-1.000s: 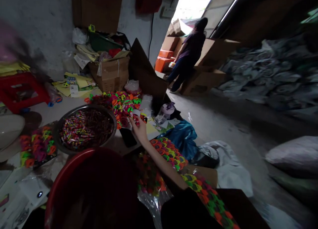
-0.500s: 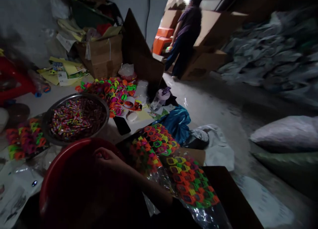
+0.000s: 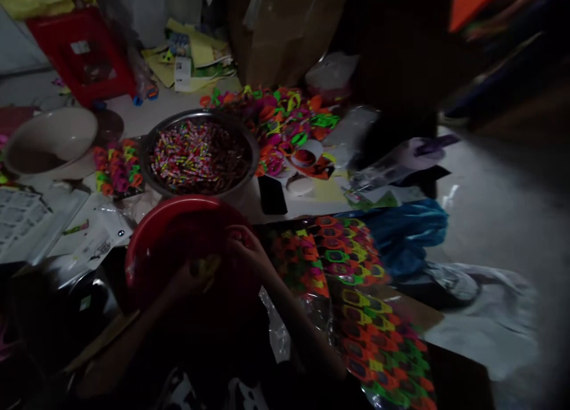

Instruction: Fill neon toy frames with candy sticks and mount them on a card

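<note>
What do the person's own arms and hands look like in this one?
The left hand and right hand are human, with no gloves visible. The right forearm is uncovered up to a black or very dark sleeve. The left sleeve is lost in shadow. It is too dark to tell whether rings are worn.

Right hand [image 3: 252, 253]: a second ago you had it at the bright plastic pile [image 3: 289, 116]; now in the red tub [image 3: 146, 226], pile well beyond your fingertips. Left hand [image 3: 187, 279] has come into clear view in the tub, nearer you, yellow piece [image 3: 208, 270] at its fingers. Co-worker's head, formerly beyond your right fingers, out of view.
</note>
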`<state>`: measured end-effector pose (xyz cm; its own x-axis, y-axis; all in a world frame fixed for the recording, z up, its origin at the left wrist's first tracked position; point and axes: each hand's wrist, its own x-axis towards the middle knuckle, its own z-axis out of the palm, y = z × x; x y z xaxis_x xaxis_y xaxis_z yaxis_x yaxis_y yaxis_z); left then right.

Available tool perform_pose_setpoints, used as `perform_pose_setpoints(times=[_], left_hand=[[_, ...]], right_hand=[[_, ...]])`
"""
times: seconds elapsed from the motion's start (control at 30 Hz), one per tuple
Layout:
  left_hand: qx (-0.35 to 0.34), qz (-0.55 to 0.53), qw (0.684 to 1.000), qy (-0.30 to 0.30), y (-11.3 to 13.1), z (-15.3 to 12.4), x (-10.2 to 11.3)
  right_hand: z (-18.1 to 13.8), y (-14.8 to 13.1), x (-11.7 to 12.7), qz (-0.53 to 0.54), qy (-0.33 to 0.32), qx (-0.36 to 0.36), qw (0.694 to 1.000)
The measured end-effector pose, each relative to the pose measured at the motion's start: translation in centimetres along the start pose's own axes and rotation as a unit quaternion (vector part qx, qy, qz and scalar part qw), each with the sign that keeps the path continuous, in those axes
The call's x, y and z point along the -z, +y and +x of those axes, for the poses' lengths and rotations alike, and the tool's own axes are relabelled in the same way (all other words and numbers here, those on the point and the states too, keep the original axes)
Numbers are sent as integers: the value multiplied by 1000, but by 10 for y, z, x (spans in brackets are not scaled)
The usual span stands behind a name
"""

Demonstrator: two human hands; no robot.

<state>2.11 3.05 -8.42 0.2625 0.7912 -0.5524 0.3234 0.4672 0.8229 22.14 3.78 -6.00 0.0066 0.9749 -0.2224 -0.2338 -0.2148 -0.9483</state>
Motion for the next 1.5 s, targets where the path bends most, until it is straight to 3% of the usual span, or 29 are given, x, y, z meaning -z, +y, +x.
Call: perform_pose_setpoints(times=[0.1,0.27,0.4,0.6,0.7,0.9,1.03,1.13,1.27,1.4,1.5], left_hand=[[-7,1,1000,18,5,2,26],[-103,1,994,36,37,-13,49],[-137,-47,988,62,55,-22,46],[-216,-102,969,69,61,-19,41],[-219,-86,966,110,60,-19,41],[-239,-30,938,248,56,-24,36],[-226,-25,930,290,57,-26,30],[-232,-34,932,277,62,-26,31],[-244,-91,947,191,68,-26,39],[-177,-160,958,156,64,-28,45],[-128,-164,976,67,59,-32,45]], right_hand=[[-3,1,-6,-34,1,3,999],[-7,-8,-27,-99,-31,28,994],[-12,-19,-40,-156,-52,40,986],[-16,-29,-45,-198,-57,53,977],[-19,-35,-47,-205,-58,62,975],[-26,-38,-56,-179,-75,48,980],[-27,-30,-63,-163,-63,45,984],[-26,-28,-64,-179,-69,62,979],[-23,-30,-57,-220,-86,145,961],[-18,-32,-52,-239,-43,213,946],[-16,-30,-53,-254,-22,229,939]])
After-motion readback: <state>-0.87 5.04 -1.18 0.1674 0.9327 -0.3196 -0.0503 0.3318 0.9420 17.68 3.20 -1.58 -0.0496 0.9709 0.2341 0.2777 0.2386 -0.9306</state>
